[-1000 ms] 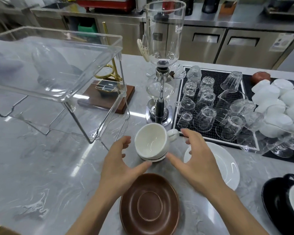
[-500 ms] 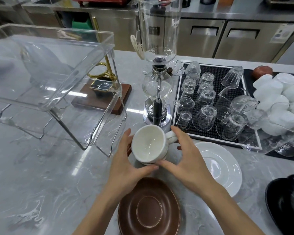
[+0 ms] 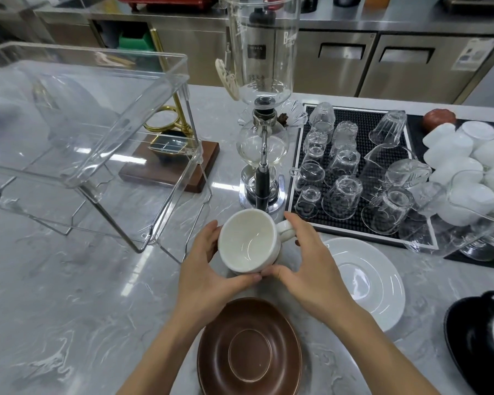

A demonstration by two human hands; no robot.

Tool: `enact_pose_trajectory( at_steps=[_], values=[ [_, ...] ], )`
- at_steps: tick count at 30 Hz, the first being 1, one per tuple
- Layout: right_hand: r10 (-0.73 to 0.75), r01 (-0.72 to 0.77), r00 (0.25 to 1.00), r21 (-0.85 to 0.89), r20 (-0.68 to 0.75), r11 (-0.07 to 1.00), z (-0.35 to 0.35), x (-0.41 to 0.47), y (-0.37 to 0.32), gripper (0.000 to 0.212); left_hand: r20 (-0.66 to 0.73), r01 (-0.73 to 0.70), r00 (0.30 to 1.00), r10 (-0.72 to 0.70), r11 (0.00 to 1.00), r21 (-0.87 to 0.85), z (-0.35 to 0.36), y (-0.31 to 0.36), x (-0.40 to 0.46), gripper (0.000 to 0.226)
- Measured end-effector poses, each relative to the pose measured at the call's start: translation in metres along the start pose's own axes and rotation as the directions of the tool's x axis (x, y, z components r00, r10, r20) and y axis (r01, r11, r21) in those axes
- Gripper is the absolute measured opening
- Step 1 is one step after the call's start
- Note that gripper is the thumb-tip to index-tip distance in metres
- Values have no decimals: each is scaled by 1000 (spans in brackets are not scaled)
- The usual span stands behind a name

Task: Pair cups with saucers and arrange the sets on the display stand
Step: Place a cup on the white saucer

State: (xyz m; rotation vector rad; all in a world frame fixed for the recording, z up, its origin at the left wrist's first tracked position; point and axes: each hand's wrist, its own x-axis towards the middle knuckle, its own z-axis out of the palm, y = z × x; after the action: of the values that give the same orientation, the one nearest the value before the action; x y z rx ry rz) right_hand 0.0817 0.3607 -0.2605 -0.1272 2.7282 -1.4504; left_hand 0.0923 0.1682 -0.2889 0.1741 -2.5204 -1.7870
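- White ceramic, the cup [image 3: 248,240] sits between both hands near the middle of the grey marble worktop [image 3: 69,295], tilted so its empty bowl faces the camera, handle pointing right.
- The left hand [image 3: 208,269] curls around the cup's left side, thumb under its near rim; the right hand [image 3: 311,266] wraps the right side, fingers by the handle, thumb meeting the left thumb below (whether a saucer lies under the cup I cannot tell).
- A brown saucer [image 3: 250,349] lies at the near edge, just below the hands.
- A white saucer [image 3: 365,280] lies just right of the right hand.
- A black saucer [image 3: 474,337] sits at the near right corner, cut off by the frame.
- The clear acrylic display stand [image 3: 97,115] fills the left side of the worktop.
- A glass siphon brewer [image 3: 264,124] stands just behind the cup.
- A black mat [image 3: 362,126] of upturned glasses lies towards the far right edge.
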Motion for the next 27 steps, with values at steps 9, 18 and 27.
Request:
enact_pose_trajectory(
  at_steps=[9, 18, 27],
  values=[
    [-21, 23, 992, 13, -123, 1000, -22, -11, -5, 91, 24, -80, 997, 80, 997, 21, 2, 40, -1, 119],
    [68, -68, 967, 7, -246, 998, -71, -47, 16, 87, 178, -129, 976, 127, 992, -1, 54, 68, -4, 112],
    [163, -162, 942, 27, -293, 986, -89, -82, 50, 66, 320, -160, 938, 136, 986, 49, 94, 70, -12, 124]
  ],
)
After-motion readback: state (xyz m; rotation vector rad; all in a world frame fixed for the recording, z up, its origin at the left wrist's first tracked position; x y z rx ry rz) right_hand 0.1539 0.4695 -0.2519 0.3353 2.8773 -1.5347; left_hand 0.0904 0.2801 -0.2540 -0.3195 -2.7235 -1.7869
